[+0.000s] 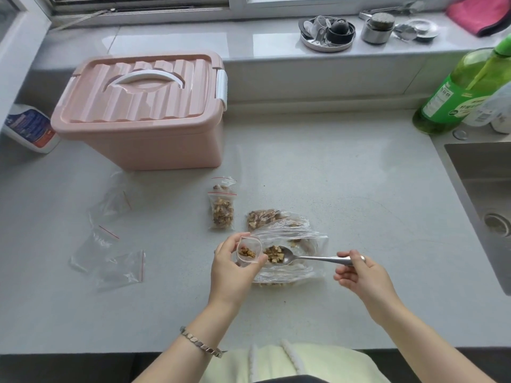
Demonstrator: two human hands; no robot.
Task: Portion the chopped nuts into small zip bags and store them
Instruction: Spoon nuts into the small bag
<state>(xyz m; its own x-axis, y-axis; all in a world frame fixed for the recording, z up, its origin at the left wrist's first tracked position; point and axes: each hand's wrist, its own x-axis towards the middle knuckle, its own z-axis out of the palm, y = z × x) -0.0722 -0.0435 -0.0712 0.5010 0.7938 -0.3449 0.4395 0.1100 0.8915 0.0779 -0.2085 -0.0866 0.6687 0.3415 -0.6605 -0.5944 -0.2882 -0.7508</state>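
My left hand [231, 268] grips a small zip bag [248, 252] with its mouth held open; some chopped nuts lie inside it. My right hand [359, 275] pinches the handle of a metal spoon [309, 258], whose bowl carries nuts right at the bag's mouth. Under both lies a large clear bag of chopped nuts [284, 236] on the counter. Two filled small bags [222, 207] lie just behind, one overlapping the other. Several empty small zip bags [110, 244] are spread at the left.
A closed pink storage box [138, 128] with a white handle stands at the back left, a white bottle [30, 128] beside it. At the right edge is a steel sink [481, 189]; green bottles [456, 89] stand behind it. Metal utensils [329, 31] sit on the window ledge.
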